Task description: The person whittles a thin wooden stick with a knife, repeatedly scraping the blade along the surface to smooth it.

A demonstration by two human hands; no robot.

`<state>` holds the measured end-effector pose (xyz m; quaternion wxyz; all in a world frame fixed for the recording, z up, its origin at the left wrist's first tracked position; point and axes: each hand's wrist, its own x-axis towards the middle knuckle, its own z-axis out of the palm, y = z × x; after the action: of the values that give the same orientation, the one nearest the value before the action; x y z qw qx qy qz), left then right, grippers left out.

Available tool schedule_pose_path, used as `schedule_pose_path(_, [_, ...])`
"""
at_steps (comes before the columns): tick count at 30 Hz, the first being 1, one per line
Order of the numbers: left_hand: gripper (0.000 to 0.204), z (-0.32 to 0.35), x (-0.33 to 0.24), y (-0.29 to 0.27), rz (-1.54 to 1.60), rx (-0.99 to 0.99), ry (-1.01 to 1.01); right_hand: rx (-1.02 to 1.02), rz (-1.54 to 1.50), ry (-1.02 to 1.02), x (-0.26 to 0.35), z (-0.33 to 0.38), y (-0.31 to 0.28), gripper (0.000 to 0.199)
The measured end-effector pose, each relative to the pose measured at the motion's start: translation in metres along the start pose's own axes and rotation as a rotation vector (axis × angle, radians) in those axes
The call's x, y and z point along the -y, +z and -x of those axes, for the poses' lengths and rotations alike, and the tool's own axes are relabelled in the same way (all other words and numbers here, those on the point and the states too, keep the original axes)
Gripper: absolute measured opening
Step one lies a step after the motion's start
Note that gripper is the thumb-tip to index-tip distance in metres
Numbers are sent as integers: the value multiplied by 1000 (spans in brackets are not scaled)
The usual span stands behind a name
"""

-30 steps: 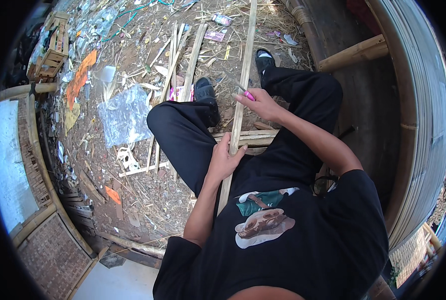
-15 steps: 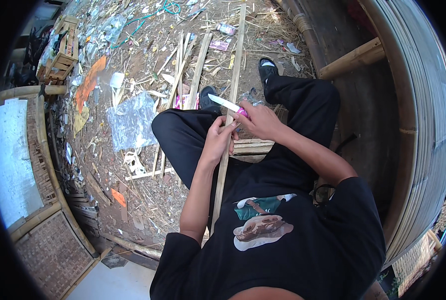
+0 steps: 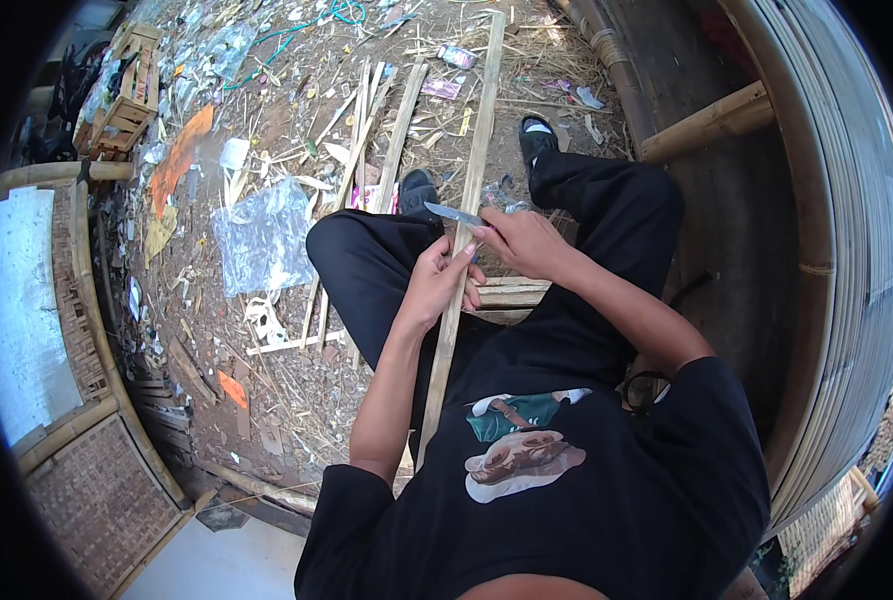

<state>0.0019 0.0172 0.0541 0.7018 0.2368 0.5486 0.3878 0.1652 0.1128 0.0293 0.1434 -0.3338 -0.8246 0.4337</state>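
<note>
Your left hand (image 3: 436,285) is wrapped around a long, thin bamboo strip (image 3: 463,215), gripping it over your lap, fingers curled on its left edge. Your right hand (image 3: 521,243) is closed around the handle of a small knife (image 3: 453,214), touching the strip just above and to the right of your left hand. The blade points left, lying crosswise over the strip, right beyond your left fingertips.

The strip's long axis runs away from you: its near end passes under your left hand toward your chest, and its far end reaches well out past both hands onto the littered ground ahead. Both hands sit close together on it, the left one lower and nearer your body, the right one slightly farther out.

Below the hands are your knees in black trousers, with dark shoes (image 3: 536,138) on the ground beyond. To the left of your left hand lie loose bamboo slats (image 3: 399,130), shavings and a crumpled clear plastic sheet (image 3: 263,233). Far left, a wooden crate (image 3: 121,105) sits among scraps. To the right of your right hand a thick bamboo pole (image 3: 706,122) meets a curved bamboo wall (image 3: 846,250).
</note>
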Motion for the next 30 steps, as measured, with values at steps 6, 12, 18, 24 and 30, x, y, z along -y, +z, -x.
schedule_pose_path(6, [29, -6, 20, -2, 85, -15, 12, 42, 159, -27, -8, 6, 15, 34])
schedule_pose_path(12, [16, -2, 27, -3, 90, -3, -32, 133, 228, -88, -16, 6, 21, 36])
schedule_pose_path(18, [17, -5, 39, -7, -246, -114, 59, 195, 259, -88, -19, 0, 27, 38])
schedule_pose_path(24, [21, 0, 33, -7, -238, -122, 52, 86, 208, -87, -45, -15, 27, 41])
schedule_pose_path(30, [21, 2, 32, -2, 5, -88, -9, -19, 204, 43, -43, -32, 15, 41])
